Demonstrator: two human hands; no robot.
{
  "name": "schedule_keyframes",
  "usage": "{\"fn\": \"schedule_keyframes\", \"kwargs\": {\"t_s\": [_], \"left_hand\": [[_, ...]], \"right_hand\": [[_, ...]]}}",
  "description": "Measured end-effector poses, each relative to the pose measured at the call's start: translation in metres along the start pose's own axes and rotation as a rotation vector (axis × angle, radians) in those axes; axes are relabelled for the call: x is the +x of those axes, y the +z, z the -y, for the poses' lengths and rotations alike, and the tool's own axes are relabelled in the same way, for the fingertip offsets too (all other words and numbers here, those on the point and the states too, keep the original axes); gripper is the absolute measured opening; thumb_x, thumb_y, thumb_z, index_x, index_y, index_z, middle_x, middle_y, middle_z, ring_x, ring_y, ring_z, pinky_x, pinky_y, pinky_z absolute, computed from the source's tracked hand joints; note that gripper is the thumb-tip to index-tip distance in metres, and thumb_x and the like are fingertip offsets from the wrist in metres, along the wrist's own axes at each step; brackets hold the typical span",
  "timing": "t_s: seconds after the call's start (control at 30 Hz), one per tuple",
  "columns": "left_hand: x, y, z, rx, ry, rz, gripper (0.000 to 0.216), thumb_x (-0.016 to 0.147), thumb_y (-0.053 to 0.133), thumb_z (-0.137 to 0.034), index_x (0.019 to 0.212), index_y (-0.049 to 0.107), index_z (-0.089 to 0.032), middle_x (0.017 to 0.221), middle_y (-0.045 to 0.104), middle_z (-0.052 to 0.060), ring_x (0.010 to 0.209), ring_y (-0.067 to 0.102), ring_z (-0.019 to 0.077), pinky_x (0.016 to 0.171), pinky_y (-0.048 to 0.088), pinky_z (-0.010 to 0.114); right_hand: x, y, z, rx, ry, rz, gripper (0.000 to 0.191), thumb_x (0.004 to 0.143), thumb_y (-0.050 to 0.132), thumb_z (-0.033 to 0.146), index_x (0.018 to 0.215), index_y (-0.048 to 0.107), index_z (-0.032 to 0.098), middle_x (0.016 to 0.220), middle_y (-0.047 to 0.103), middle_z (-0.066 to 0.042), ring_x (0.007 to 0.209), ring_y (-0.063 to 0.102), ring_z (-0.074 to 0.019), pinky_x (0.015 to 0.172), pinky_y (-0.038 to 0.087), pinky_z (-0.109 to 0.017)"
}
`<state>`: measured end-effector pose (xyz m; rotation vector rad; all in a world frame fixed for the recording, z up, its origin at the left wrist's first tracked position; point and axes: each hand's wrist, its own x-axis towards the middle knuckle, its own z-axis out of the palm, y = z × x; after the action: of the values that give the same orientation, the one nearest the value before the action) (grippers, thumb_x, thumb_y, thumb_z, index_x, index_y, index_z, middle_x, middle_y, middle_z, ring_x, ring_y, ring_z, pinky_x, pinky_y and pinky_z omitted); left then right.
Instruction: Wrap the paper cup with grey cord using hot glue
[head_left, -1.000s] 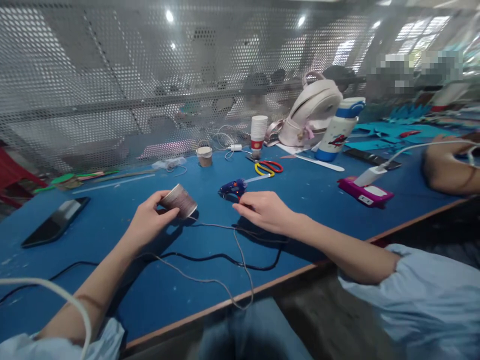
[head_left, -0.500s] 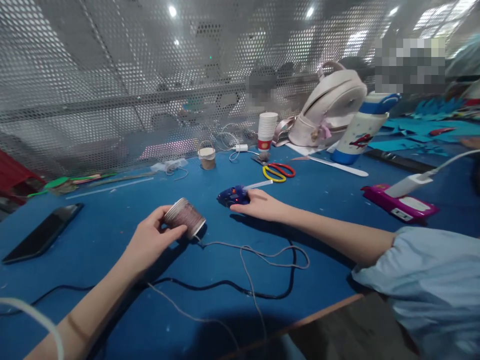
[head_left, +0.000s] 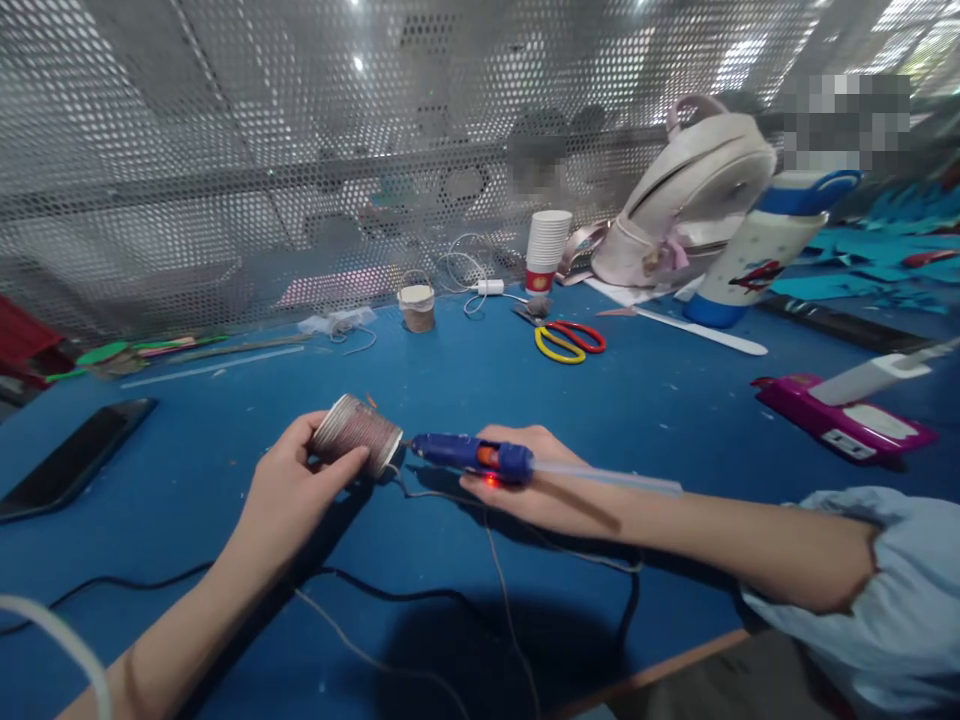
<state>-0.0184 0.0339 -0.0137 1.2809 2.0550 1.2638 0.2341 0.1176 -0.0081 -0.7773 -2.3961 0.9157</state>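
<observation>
My left hand grips a small cup wrapped in grey cord, lying on its side just above the blue table. My right hand holds a blue glue gun with a red light glowing and a clear glue stick at its back. The gun's nozzle points at the rim of the wrapped cup, almost touching it. A loose end of grey cord trails from the cup toward the table's near edge, across a black cable.
A dark phone lies at left. At the back stand a small basket cup, a stack of paper cups, scissors, a white backpack and a bottle. A magenta power strip lies right.
My right hand picked the glue gun up from the table and brought it left to the wrapped cup. The left hand kept the cup almost still.
</observation>
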Motion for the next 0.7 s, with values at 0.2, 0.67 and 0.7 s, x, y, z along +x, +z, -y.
{"fn": "schedule_keyframes", "kwargs": {"t_s": [0.2,0.67,0.7], "left_hand": [[-0.007,0.000,-0.012,0.074,-0.002,-0.083,0.051,0.061,0.075,-0.050,0.102,0.066,-0.022,0.079,0.071,0.001,0.067,0.064,0.0229,0.064,0.049,0.036],[-0.012,0.000,-0.017,0.068,-0.047,-0.066,0.048,0.063,0.074,-0.051,0.101,0.065,-0.022,0.077,0.069,0.000,0.067,0.062,0.0216,0.067,0.046,0.034],[-0.012,0.000,-0.017,0.062,-0.046,-0.061,0.048,0.064,0.074,-0.052,0.101,0.065,-0.022,0.078,0.070,0.000,0.068,0.063,0.0216,0.067,0.046,0.034]], "right_hand": [[-0.002,0.007,0.004,-0.005,-0.057,0.033,0.010,0.087,0.061,0.029,0.084,0.064,0.020,0.071,0.066,0.000,0.054,0.054,-0.0104,0.054,0.041,-0.021],[-0.003,0.011,0.001,-0.036,-0.178,-0.008,0.010,0.087,0.060,0.025,0.084,0.065,0.018,0.069,0.065,-0.001,0.053,0.053,-0.0101,0.052,0.038,-0.020],[-0.003,0.011,0.001,-0.045,-0.185,-0.003,0.010,0.087,0.059,0.025,0.084,0.065,0.017,0.069,0.065,-0.001,0.054,0.054,-0.0105,0.053,0.038,-0.021]]}}
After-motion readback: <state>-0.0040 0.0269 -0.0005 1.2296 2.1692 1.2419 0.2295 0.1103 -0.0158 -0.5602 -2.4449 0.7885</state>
